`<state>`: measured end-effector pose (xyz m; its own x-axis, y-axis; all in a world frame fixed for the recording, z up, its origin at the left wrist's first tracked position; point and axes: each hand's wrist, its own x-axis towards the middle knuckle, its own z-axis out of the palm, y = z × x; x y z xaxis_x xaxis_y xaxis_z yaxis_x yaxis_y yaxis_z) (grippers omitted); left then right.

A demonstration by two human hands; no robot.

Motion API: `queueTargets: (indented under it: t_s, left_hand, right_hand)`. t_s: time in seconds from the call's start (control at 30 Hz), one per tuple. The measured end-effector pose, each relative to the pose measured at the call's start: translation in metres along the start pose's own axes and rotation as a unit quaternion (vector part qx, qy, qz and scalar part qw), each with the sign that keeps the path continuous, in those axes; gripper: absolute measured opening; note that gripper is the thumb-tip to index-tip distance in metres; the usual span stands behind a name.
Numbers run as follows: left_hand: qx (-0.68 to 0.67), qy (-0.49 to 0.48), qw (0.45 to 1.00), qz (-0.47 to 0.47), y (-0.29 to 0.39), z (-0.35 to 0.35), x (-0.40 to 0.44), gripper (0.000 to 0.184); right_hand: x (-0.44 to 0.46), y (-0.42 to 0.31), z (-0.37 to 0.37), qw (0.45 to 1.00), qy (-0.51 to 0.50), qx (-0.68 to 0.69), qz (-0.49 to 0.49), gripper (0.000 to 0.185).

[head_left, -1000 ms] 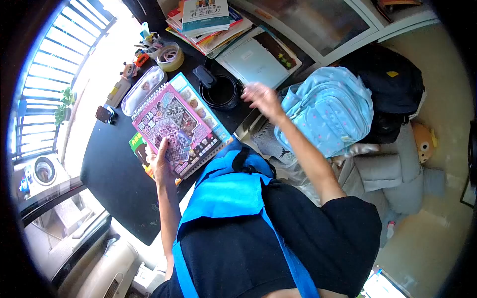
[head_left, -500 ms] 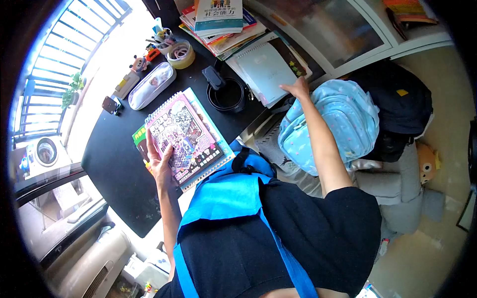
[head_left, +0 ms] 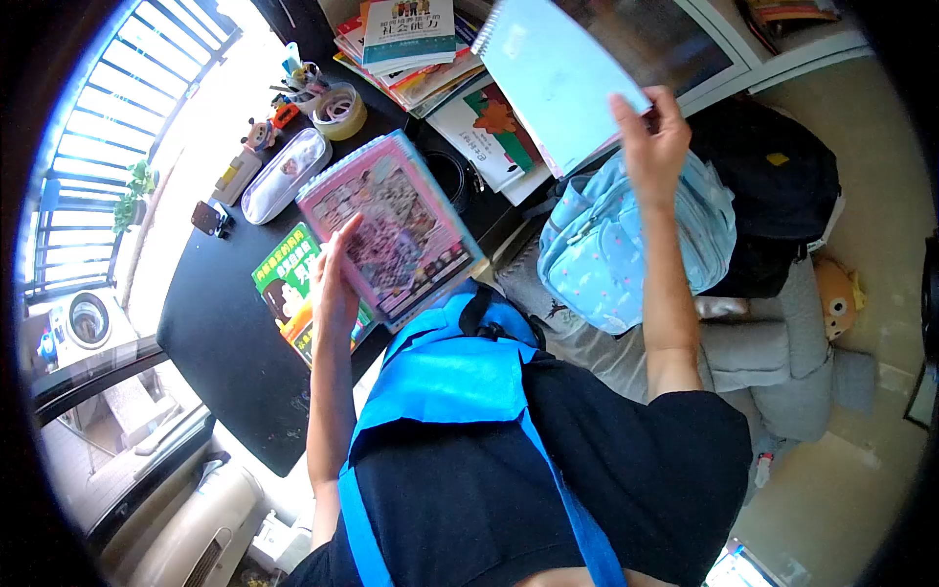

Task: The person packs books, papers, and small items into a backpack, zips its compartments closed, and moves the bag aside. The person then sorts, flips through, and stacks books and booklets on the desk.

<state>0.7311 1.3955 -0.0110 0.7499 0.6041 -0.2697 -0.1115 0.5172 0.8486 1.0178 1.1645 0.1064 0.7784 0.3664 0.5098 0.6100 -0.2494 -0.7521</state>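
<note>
My left hand (head_left: 337,284) holds a pink spiral-bound book (head_left: 391,230) by its left edge, raised over the black desk (head_left: 220,323). Behind the pink one, a light-blue edge shows. A green book (head_left: 295,266) lies on the desk beside that hand. In my right hand (head_left: 653,137) is a light-blue spiral notebook (head_left: 553,73), gripped at its lower right corner between thumb and fingers and lifted above the desk's right end. Under it lies a white book (head_left: 479,137) with a red leaf picture.
A pile of books (head_left: 411,44) stands at the back. Nearby are a pencil case (head_left: 287,176), a tape roll (head_left: 339,111) and a black round container (head_left: 445,181), partly hidden. A light-blue backpack (head_left: 626,245) and a black bag (head_left: 773,196) rest at the right.
My right hand has taken hold of the light-blue notebook and lifted it, uncovering the white book. My left hand has raised the pink book, so more of the green one shows.
</note>
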Motion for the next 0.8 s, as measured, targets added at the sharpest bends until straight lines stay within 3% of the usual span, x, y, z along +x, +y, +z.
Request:
queueTargets:
  t_s: [0.03,0.1,0.13,0.17,0.23,0.3,0.43,0.5,0.6,0.67,0.73,0.8]
  left_hand:
    - [-0.035,-0.028,0.999,-0.017,0.000,0.008,0.007,0.043]
    - [-0.107,-0.083,0.990,-0.049,0.001,0.028,0.018,0.066]
    - [-0.111,-0.077,0.989,-0.057,0.005,0.039,0.020,0.079]
    - [-0.191,-0.107,0.974,-0.061,-0.005,0.028,0.030,0.077]
    - [-0.214,-0.035,0.974,-0.062,0.002,0.032,0.025,0.065]
    - [-0.245,-0.002,0.968,-0.050,-0.010,0.025,0.023,0.053]
    - [-0.254,-0.008,0.967,-0.021,-0.008,0.013,0.015,0.049]
    - [-0.234,-0.009,0.971,-0.042,0.010,0.009,0.007,0.049]
    - [-0.136,0.015,0.990,-0.027,0.022,-0.005,0.001,0.060]
    - [-0.105,0.037,0.994,-0.026,0.026,-0.012,-0.002,0.066]
    - [-0.134,-0.002,0.991,-0.004,0.022,-0.023,0.002,0.079]
    - [-0.143,-0.001,0.990,0.003,0.020,-0.030,0.003,0.084]
  right_hand:
    - [-0.009,-0.019,0.011,0.995,-0.006,-0.057,-0.082,0.013]
    - [-0.033,-0.038,0.048,0.944,-0.034,0.025,-0.328,0.011]
    - [-0.052,-0.047,0.060,0.915,-0.088,-0.018,-0.393,0.011]
    - [-0.072,-0.056,0.070,0.877,-0.142,-0.056,-0.456,0.011]
    - [-0.111,-0.075,0.083,0.843,-0.235,-0.094,-0.474,0.009]
    - [-0.126,-0.074,0.093,0.846,-0.267,-0.048,-0.458,0.016]
    - [-0.123,-0.075,0.098,0.819,-0.344,-0.015,-0.460,0.032]
    - [-0.110,-0.080,0.094,0.799,-0.402,-0.069,-0.441,0.062]
    - [-0.090,-0.086,0.091,0.790,-0.439,-0.111,-0.413,0.075]
    - [-0.087,-0.088,0.092,0.780,-0.429,-0.113,-0.440,0.065]
    - [-0.085,-0.097,0.096,0.775,-0.419,-0.110,-0.461,0.058]
    - [-0.085,-0.105,0.099,0.777,-0.350,-0.072,-0.518,0.039]
